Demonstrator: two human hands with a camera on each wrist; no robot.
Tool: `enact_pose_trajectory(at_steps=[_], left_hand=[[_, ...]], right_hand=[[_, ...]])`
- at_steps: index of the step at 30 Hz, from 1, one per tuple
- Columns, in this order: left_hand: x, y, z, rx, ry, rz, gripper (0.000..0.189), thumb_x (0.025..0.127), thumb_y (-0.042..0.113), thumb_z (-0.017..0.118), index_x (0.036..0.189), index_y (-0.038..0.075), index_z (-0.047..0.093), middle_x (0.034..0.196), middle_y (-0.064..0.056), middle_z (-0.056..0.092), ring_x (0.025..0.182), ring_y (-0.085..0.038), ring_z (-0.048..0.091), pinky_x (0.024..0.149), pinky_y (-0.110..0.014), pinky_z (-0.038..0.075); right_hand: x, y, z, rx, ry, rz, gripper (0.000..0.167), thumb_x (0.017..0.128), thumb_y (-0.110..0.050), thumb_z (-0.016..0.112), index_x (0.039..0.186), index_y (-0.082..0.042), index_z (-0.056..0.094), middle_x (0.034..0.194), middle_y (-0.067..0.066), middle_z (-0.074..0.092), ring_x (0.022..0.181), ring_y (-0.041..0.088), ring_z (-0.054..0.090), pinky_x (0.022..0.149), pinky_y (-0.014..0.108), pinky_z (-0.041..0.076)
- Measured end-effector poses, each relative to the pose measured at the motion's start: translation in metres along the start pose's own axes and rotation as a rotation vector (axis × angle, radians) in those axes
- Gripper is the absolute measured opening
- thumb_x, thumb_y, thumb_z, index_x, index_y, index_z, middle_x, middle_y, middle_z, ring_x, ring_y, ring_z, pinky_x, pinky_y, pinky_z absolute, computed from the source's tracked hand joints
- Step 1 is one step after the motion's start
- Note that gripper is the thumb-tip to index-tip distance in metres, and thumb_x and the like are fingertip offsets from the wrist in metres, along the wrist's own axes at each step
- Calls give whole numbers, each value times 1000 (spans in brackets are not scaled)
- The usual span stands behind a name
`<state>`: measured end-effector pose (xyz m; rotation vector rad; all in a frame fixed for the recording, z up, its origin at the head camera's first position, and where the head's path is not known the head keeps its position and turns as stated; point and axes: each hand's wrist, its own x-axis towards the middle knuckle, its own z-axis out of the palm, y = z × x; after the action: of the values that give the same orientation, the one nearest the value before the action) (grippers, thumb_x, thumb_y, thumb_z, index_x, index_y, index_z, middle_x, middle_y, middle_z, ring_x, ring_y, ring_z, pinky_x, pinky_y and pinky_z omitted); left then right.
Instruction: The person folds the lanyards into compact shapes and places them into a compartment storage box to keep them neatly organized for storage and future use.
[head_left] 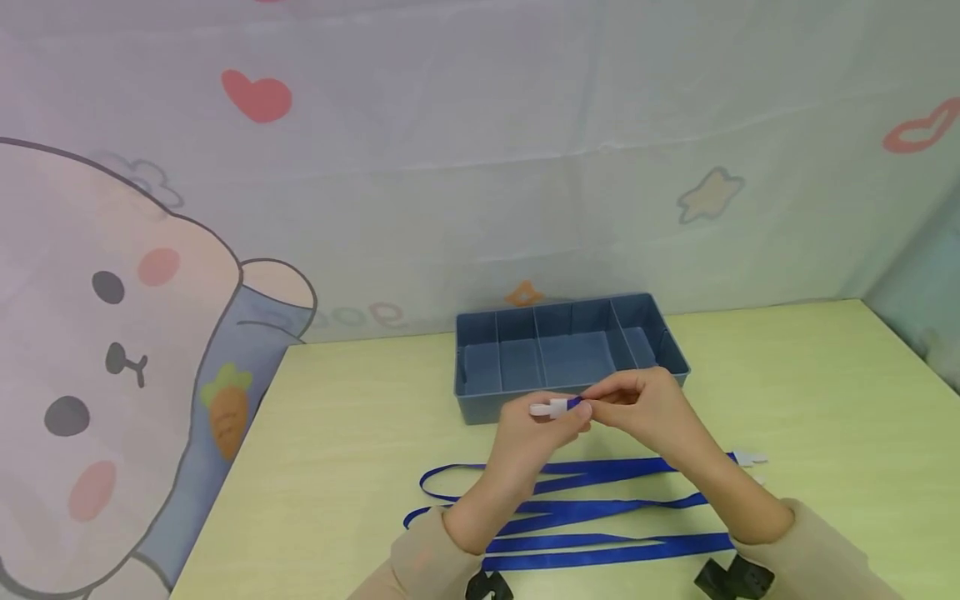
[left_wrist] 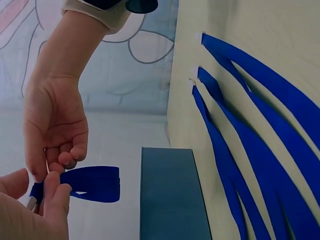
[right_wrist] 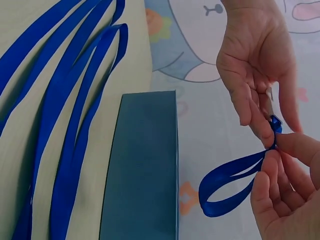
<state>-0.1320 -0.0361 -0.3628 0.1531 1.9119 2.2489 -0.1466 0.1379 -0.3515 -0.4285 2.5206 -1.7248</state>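
Pinching the held lanyard (head_left: 573, 402), left hand (head_left: 534, 433) and right hand (head_left: 652, 408) met right of lower centre in the head view, by the front of the divided box (head_left: 480, 408). Left fingers held the white clip (head_left: 558, 407), right fingers the blue band just beside it; both grips narrow. Clip pointed left, long axis roughly level across the frame. Loose lanyards (head_left: 592, 506) lay below on the table (head_left: 360, 417), axes left to right, loops at left.

Left wrist view: hands met lower left; blue loop (left_wrist: 102, 183) stuck out toward the right, a part not made out in the head view. White tips of three loose lanyards showed upper centre. Box gave only a plain outer side.

Right wrist view: held lanyard right of centre, loop open and pointing lower left, right hand pinching its neck. Compartments showed only in the head view.
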Motion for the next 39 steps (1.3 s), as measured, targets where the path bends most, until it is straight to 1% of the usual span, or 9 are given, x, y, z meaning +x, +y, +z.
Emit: enact_pose_trajectory(at_steps=[7,12,14,17,21,25,29,34,39], left_hand=[[0,-3,-1,-32,24,-7,25,84,13,70,99,-8,66,85,-12,68,75,-18,68,77,-33,55],[-1,-4,-5,-35,4,-52,24,85,11,68,99,-9,66,83,-12,68,72,-15,68,75,-32,55],[0,-4,-6,-29,3,-63,24,85,10,68,99,-8,66,83,-11,68,72,-16,68,75,-33,55],[0,-3,-8,-22,-4,-79,23,86,10,68,100,-8,66,82,-10,67,73,-16,68,75,-33,55],[-1,1,-10,-15,-13,-86,24,86,11,67,100,-8,65,82,-11,68,75,-16,68,76,-33,55],[-2,4,-13,-7,-17,-90,25,86,11,67,101,-9,64,84,-11,68,77,-18,69,77,-33,55],[-3,6,-14,-5,-31,-99,24,86,10,67,101,-9,64,83,-11,67,77,-17,69,77,-33,54],[-4,9,-16,-15,-56,-104,25,87,9,66,102,-11,63,82,-9,67,75,-14,68,78,-33,54],[-3,8,-17,-29,-58,-124,26,87,9,65,103,-11,62,81,-7,67,74,-12,68,78,-33,54]], right_hand=[[1,0,-1,-121,-48,-116,15,83,-19,71,92,-7,74,81,0,69,67,15,62,59,27,53],[3,9,-8,-190,-128,-323,11,85,-9,67,94,-11,74,73,-10,60,57,10,48,47,22,43],[5,14,-12,-203,-145,-415,15,84,-6,68,96,-14,74,74,-11,56,59,9,44,47,22,39],[6,22,-16,-202,-179,-490,22,84,-6,68,103,-15,71,91,-9,57,74,10,48,55,25,42],[5,31,-20,-190,-241,-451,40,84,-9,67,123,-13,59,120,-2,52,101,13,48,74,33,47],[6,41,-23,-157,-293,-398,52,84,-9,66,133,-8,49,128,5,52,108,12,48,81,38,47],[8,53,-26,-107,-317,-376,47,85,-6,65,130,-8,51,123,5,57,104,13,51,81,37,48],[10,64,-28,-20,-347,-346,30,85,-3,65,114,-12,62,103,0,64,92,16,56,81,36,49],[8,67,-31,118,-353,-355,22,83,6,63,102,-7,64,91,4,64,82,20,59,78,34,51]])
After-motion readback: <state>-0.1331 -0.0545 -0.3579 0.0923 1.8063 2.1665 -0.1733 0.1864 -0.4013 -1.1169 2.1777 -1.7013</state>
